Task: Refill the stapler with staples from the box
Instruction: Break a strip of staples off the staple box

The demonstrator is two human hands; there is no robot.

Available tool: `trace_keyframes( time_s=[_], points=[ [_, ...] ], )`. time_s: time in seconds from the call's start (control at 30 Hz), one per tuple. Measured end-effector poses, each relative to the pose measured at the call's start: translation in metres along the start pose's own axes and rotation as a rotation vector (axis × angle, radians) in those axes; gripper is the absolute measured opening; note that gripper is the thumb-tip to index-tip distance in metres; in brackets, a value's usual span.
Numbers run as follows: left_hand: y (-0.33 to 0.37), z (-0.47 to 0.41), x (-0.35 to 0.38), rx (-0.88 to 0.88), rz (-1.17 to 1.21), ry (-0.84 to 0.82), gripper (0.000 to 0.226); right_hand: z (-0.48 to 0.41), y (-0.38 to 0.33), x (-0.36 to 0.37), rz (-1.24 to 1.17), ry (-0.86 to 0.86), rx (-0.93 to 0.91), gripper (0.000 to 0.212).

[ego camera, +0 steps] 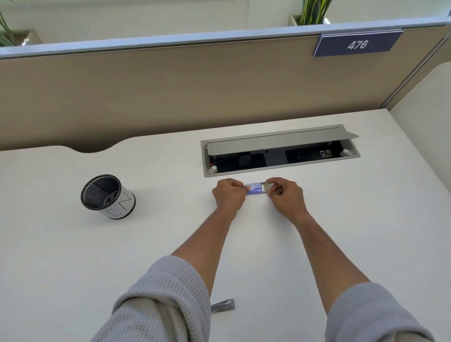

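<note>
Both hands grip the staple box [255,190] between them: left hand [229,196] steadying one end, right hand [286,195] pinching the other, probably to slide it open. The stapler [222,305] lies nearer the person, behind the hands.

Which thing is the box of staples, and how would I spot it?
Find the open cable hatch sunk into the white desk. Just in front of it, the left hand and right hand hold the staple box between them. It is small, flat, and the only blue-and-white thing there.

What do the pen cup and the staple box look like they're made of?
Pen cup: black wire mesh, seemingly metal, with a white paper-like wrap outside. Staple box: looks like printed cardboard, blue and white; mostly hidden by the left hand and right hand.
</note>
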State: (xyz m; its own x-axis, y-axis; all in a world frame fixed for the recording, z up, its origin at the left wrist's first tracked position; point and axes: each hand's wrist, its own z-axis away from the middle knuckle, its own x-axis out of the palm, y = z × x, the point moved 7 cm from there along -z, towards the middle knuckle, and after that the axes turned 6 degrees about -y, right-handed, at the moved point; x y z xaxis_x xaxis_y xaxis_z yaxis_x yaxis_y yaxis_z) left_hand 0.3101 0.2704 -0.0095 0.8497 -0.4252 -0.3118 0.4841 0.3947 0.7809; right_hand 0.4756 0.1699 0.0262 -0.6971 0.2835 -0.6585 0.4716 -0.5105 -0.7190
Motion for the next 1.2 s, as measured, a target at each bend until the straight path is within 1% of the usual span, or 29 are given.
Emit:
trace_keyframes(
  time_s=[0.1, 0.2, 0.23, 0.33, 0.4, 0.57, 0.7, 0.83, 0.97, 1.2],
  points=[
    [0.0, 0.001, -0.002, 0.013, 0.007, 0.007, 0.015, 0.001, 0.002, 0.001, -0.041, 0.03, 0.042, 0.033],
    [0.0, 0.001, -0.002, 0.029, -0.009, 0.013, 0.016, 0.005, 0.002, 0.003, -0.129, 0.029, 0.038, 0.037],
    [0.001, 0.002, -0.002, 0.034, -0.013, 0.015, 0.016, 0.005, 0.002, 0.003, -0.159, 0.038, 0.035, 0.033],
    [0.003, 0.003, -0.002, 0.054, -0.017, 0.017, 0.017, 0.004, -0.001, 0.004, -0.179, 0.064, 0.036, 0.013],
    [0.003, 0.004, -0.002, 0.064, -0.008, 0.019, 0.018, 0.002, -0.002, 0.005, -0.152, 0.091, 0.034, 0.007],
    [0.003, 0.006, -0.002, 0.07, 0.007, 0.024, 0.019, 0.0, 0.002, 0.004, -0.114, 0.181, 0.089, 0.008],
    [0.004, 0.007, -0.002, 0.069, 0.002, 0.025, 0.022, -0.002, -0.002, 0.006, -0.035, 0.191, 0.08, 0.008],
    [0.004, 0.007, -0.002, 0.061, 0.006, 0.032, 0.023, -0.004, -0.003, 0.008, 0.006, 0.175, 0.102, 0.012],
    [0.004, 0.008, -0.002, 0.061, 0.008, 0.033, 0.021, -0.009, 0.0, 0.008, -0.048, 0.151, 0.189, 0.018],
    [0.005, 0.007, -0.002, 0.072, -0.001, 0.029, 0.02, -0.013, 0.006, 0.002, -0.137, 0.104, 0.321, 0.017]
  ],
)
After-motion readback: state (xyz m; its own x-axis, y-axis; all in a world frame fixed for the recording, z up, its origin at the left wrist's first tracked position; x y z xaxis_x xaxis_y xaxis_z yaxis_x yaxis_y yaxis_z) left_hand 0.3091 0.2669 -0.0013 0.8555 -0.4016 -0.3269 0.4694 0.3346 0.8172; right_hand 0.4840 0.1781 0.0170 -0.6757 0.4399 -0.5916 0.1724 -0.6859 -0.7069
